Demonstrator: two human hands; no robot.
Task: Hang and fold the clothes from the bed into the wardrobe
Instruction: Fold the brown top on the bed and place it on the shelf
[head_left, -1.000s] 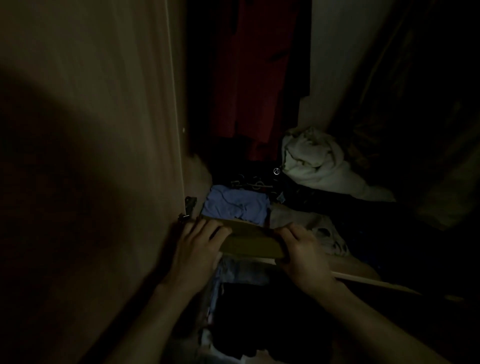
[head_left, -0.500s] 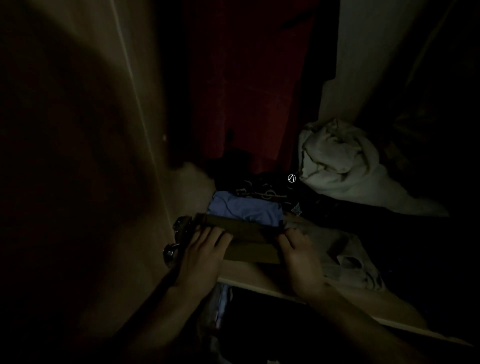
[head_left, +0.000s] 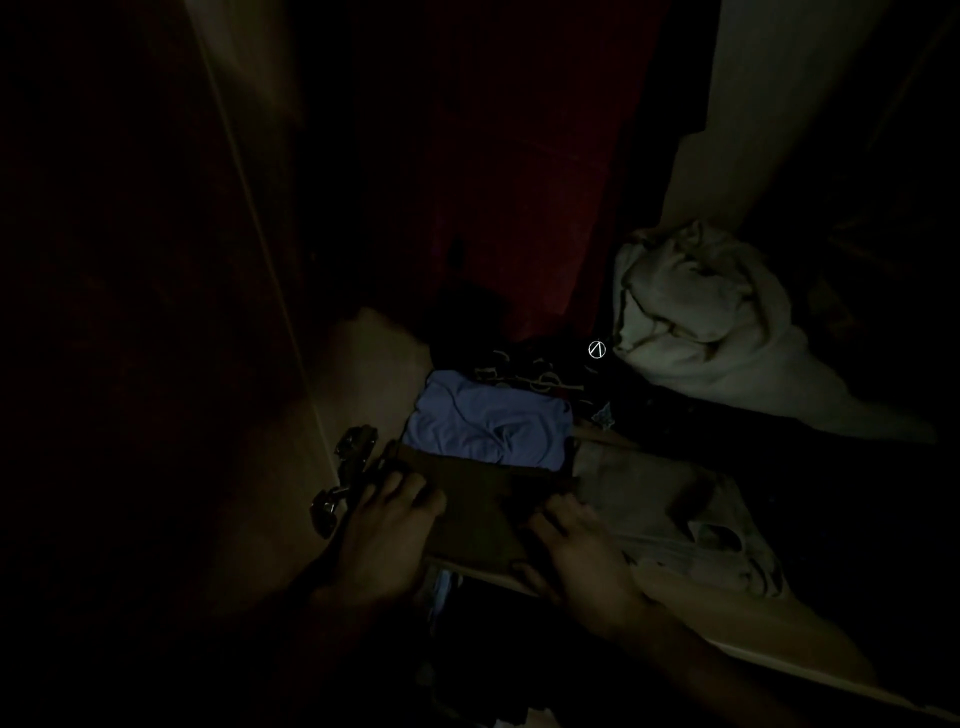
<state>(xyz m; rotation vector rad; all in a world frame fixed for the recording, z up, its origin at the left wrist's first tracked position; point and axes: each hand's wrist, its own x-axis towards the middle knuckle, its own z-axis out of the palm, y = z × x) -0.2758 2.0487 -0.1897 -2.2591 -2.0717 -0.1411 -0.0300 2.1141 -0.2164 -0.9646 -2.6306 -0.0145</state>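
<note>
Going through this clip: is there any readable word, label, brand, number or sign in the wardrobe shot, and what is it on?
No readable words or numbers.
Small white circle emblem with a slash, on dark clothing at the back of the shelf: a sign only, no letters.
Pale looping print on the black garment behind the blue folded garment: too dim to read.

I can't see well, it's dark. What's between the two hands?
The folded brown garment lies between the left hand and right hand, seen in the head view.

One head-worn camera looks forward and down into a dim wardrobe. It sits close above the shelf (head_left: 737, 618) edge.
</note>
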